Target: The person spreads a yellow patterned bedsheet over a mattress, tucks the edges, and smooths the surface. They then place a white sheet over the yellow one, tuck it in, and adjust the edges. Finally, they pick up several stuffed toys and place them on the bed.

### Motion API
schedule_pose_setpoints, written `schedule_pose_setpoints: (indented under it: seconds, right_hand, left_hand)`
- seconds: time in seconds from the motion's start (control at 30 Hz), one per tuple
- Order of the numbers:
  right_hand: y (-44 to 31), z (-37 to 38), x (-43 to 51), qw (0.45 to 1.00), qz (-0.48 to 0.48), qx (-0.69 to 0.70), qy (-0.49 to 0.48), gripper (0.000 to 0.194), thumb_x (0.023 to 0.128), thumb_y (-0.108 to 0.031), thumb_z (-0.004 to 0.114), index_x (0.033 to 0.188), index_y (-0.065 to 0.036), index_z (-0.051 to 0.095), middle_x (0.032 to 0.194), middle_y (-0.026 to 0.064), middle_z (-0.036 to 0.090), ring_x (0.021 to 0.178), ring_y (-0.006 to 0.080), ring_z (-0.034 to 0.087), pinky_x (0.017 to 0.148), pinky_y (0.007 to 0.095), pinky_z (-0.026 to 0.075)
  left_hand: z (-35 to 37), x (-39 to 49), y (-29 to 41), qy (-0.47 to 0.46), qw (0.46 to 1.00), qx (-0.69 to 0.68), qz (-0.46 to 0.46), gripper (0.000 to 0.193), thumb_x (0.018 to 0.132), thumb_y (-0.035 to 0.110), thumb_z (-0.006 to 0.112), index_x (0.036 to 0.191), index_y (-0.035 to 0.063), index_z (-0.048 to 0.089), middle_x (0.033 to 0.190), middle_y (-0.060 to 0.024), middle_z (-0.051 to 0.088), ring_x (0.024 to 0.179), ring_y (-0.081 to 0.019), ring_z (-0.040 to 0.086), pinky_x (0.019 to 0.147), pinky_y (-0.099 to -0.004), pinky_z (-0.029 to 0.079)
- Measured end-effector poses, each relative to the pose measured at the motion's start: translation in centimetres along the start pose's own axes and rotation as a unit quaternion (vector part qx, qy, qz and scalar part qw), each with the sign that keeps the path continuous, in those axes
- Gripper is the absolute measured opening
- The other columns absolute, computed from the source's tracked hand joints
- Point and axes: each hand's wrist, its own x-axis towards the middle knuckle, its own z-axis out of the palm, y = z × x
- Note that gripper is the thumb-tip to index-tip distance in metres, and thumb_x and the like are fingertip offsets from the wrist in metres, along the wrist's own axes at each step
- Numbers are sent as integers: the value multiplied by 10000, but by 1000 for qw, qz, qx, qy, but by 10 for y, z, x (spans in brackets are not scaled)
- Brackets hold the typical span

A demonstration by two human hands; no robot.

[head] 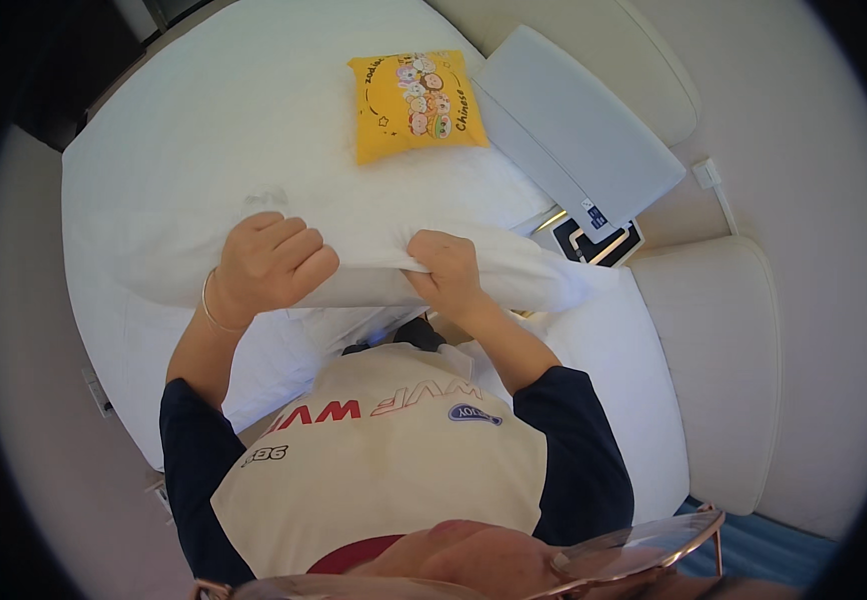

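A length of white cloth (373,285), possibly a pillowcase, is stretched across in front of me at about waist height. My left hand (274,261), with a thin bracelet at its wrist, is a closed fist on the cloth, its knuckles facing up. The fabric bunches just beyond that fist. To the right, my right hand (445,271) pinches the cloth's edge between thumb and curled fingers, and creases run out from the grip. One end of the cloth hangs out past my right hand. What lies inside the fists is hidden.
Beyond the cloth is a bed with a white sheet (201,127). A yellow printed cushion (420,106) lies there beside a pale blue pillow (583,127), which overhangs a small nightstand (613,251). Another white bed (621,375) is at right, near padded headboards (718,360).
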Motion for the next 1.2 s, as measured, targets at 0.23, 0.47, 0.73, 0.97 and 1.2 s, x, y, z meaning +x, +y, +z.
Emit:
schedule_pose_setpoints:
  seconds: [0.23, 0.47, 0.73, 0.97, 1.2]
  right_hand:
    - [78, -50, 22, 968, 208, 84, -111, 250, 840, -181, 651, 727, -22, 495, 641, 150, 451, 584, 334, 478, 534, 374, 392]
    - [136, -16, -14, 896, 270, 128, -327, 348, 912, -343, 589, 790, -19, 565, 706, 206, 550, 670, 387, 572, 599, 446, 431]
    - [224, -36, 43, 852, 425, 294, -87, 339, 956, -233, 621, 697, -50, 502, 613, -88, 362, 595, 22, 304, 508, 242, 255]
    - [250, -68, 38, 891, 408, 169, -106, 343, 954, -272, 624, 729, -21, 555, 605, -73, 409, 582, 30, 323, 508, 242, 268]
    - [255, -63, 34, 874, 456, 97, -134, 296, 966, -284, 604, 903, -6, 682, 691, -72, 529, 638, 23, 414, 574, 217, 336]
  left_hand:
    - [95, 46, -33, -30, 994, -19, -100, 295, 666, 231, 708, 700, 112, 440, 647, -14, 390, 560, -156, 454, 495, -292, 365]
    - [150, -16, 11, -145, 950, -66, -267, 259, 708, 237, 779, 849, 111, 602, 821, -30, 547, 805, -213, 578, 736, -354, 473]
    - [161, -91, 73, 18, 747, 13, -664, 436, 805, 79, 736, 1213, 32, 589, 1169, -155, 576, 1048, -332, 570, 927, -415, 459]
    - [268, -302, 123, -156, 534, 62, -829, 592, 768, 260, 776, 1295, 107, 556, 1244, -247, 514, 1244, -429, 424, 1030, -487, 387]
    - [370, -397, 82, 314, -48, -71, -946, 564, 752, 317, 798, 1249, 154, 587, 1023, -150, 601, 682, -275, 617, 600, -393, 515]
